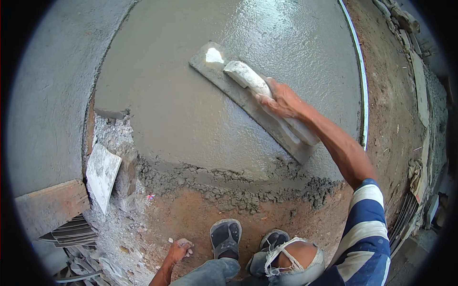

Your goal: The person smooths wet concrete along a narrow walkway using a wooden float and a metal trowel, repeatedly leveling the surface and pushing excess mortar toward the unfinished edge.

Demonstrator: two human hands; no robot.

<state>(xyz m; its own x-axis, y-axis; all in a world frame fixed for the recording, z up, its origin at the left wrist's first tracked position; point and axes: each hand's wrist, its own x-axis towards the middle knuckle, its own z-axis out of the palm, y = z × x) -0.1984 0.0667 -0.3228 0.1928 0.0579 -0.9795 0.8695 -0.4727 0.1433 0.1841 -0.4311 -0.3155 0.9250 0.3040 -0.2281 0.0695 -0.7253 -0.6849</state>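
Observation:
My right hand is wrapped round the pale, worn handle of a long rectangular trowel. The trowel's blade lies slantwise over wet grey concrete, its far end toward the upper left and its near end by the slab's ragged front edge. A bright patch shines on the blade's far end. Low down, beside my left shoe, my left hand hangs over the dirt with its fingers curled in; whether anything is inside them is hidden.
A thin, pale straight edging bounds the wet concrete on the right, with brown soil beyond. At left are a hardened grey slab, a broken white tile piece, a wooden board and stacked tiles. Crumbly mortar lines the front edge.

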